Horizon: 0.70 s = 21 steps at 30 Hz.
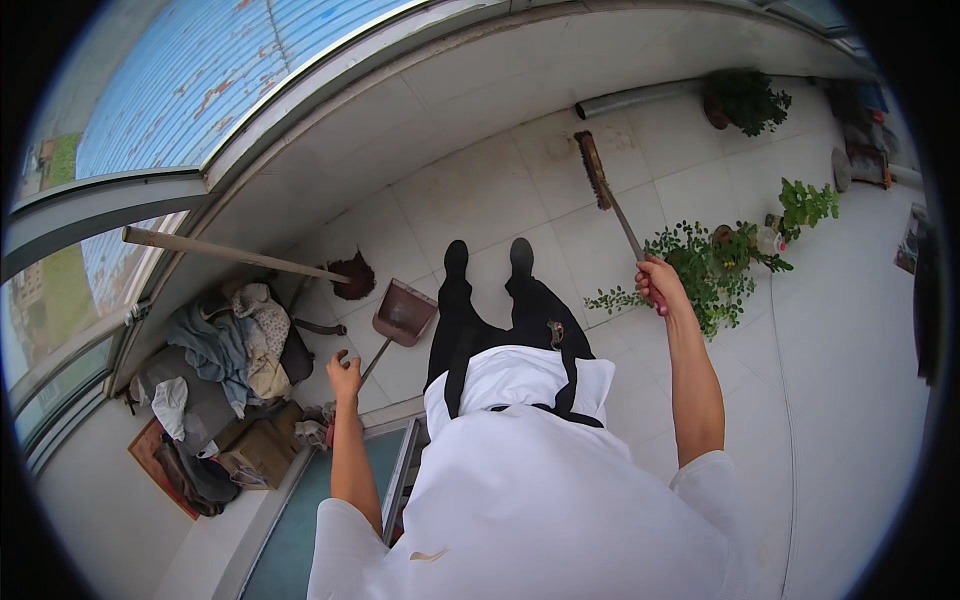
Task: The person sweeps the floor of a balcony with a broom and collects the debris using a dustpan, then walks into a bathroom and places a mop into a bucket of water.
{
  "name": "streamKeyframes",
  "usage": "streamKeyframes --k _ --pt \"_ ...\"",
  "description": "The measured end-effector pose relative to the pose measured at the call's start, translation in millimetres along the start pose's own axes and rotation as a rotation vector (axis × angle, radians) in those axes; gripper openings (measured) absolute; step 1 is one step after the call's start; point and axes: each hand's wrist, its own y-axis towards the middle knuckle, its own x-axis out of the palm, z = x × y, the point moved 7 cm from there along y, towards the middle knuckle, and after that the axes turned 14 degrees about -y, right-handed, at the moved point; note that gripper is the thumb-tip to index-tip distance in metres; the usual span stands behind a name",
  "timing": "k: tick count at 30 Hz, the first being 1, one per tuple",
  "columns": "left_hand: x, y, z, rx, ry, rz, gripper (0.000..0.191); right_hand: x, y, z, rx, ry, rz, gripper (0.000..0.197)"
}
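Note:
My right hand (658,285) is closed round the handle of a bristle brush (595,169), close to the handle's reddish end. The brush head lies out ahead at the floor, its bristles facing left. My left hand (344,375) has curled fingers, and the thin handle of a brownish dustpan (406,311) runs up to its side; whether the fingers grip that handle cannot be made out. The dustpan is on the tiles left of my black shoes. Beyond it, a wooden pole (236,253) rises from a dark red head (352,276) near the wall.
Leafy potted plants (701,274) stand right of my right hand. A metal pipe (637,99) and another potted plant (746,103) line the far wall. At left, clothes (259,337) cover a chair, with a cardboard box (259,454) near it. A cable (784,420) crosses the floor at right.

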Motion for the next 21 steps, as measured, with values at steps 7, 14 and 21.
streamKeyframes --k 7,14,21 --pt "33.0 -186.1 -84.8 -0.177 -0.067 -0.105 0.036 -46.5 193.4 -74.4 0.088 0.144 0.143 0.010" --pt "52.8 -281.9 -140.5 -0.343 0.058 -0.181 0.029 15.2 314.7 -117.5 -0.055 -0.287 0.167 0.018" --pt "88.3 -236.4 -66.8 -0.295 -0.052 -0.323 0.026 148.2 224.7 12.6 -0.113 -0.706 0.131 0.085"
